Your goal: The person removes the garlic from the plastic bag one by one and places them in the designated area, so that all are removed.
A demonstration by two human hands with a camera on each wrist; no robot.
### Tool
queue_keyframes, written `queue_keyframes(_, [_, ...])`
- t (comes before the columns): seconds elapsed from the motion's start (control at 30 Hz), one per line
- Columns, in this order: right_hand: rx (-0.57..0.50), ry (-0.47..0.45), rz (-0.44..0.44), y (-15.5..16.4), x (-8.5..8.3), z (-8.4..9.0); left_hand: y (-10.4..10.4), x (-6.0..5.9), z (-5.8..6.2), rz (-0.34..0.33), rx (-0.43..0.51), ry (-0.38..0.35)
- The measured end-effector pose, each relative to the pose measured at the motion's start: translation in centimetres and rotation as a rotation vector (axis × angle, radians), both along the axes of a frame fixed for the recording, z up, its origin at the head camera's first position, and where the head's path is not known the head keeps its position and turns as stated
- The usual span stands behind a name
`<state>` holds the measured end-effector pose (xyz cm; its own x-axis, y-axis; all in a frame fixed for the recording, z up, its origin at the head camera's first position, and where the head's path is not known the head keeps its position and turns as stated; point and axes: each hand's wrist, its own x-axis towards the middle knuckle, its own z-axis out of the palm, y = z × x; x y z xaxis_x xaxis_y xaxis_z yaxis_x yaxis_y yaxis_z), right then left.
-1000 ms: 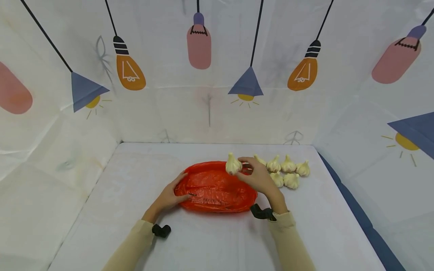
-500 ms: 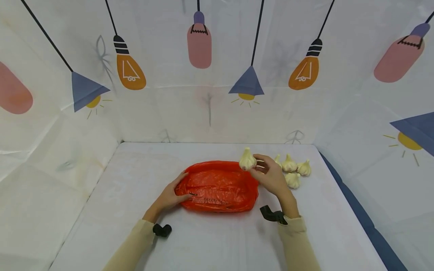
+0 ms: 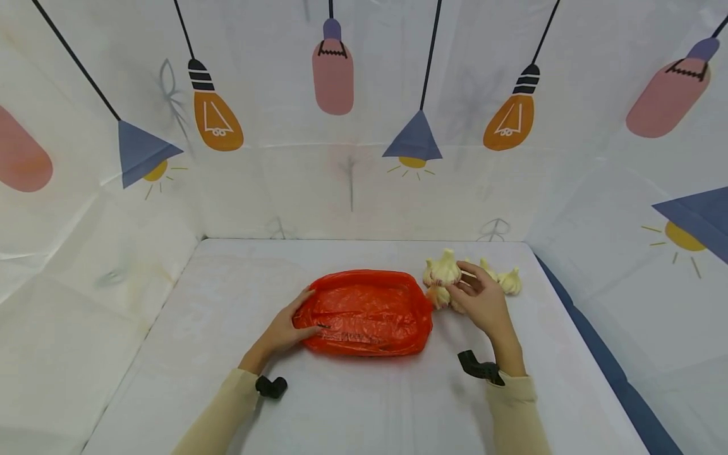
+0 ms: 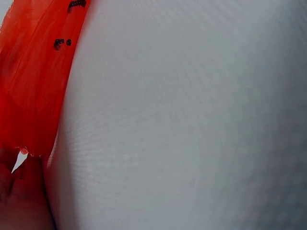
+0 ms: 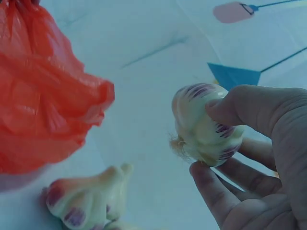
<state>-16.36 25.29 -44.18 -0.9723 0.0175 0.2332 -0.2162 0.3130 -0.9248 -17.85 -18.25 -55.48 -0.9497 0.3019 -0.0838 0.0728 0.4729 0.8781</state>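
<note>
Garlic bulb (image 3: 445,269) sits pinched in the right hand (image 3: 483,303), thumb on one flank and fingertips (image 5: 207,172) under the other, held clear of the white table (image 3: 227,297) just beyond the right end of the orange plastic bag (image 3: 366,311). In the right wrist view the garlic bulb (image 5: 204,122) shows purple streaks and a tuft of dry root, and the grip falls across its widest part. By its look it is light and firm, with a papery skin that may flake or slide a little under the fingers, so the round belly is the sensible place to hold it, not the thin stem tip.

Close below and behind the held bulb lie the loose bulbs (image 3: 500,278), clustered on the table near the right hand; another bulb (image 5: 86,201) lies beside the bag's edge in the wrist view. The bag is thin, soft and crinkly, likely to shift or collapse unless pinned.

The left hand (image 3: 284,325) rests on the bag's left end, thumb and fingers spread against the plastic. Whether it pinches the film or only presses it down is hard to say, since the left wrist view shows little more than orange plastic (image 4: 33,76) against the tabletop. The two hands are well apart, the whole bag lying between them.
</note>
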Motion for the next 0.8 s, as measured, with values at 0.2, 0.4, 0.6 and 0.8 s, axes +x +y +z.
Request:
queue_keyframes(0.2, [0.028, -0.007, -0.057, 1.8, 0.5, -0.5, 0.0, 0.0, 0.0, 0.001, 0.004, 0.006])
queue_keyframes(0.4, [0.046, -0.01, -0.136, 3.6, 1.0, -1.3, 0.0, -0.1, -0.1, -0.006, 0.007, 0.008])
queue_keyframes(0.6, [0.064, -0.024, -0.207, 5.0, 1.3, -2.1, 0.0, -0.1, 0.0, -0.001, 0.013, 0.005])
queue_keyframes(0.8, [0.013, -0.022, -0.273, 6.0, 1.2, -3.2, -0.1, -0.1, 0.0, 0.001, 0.015, -0.003])
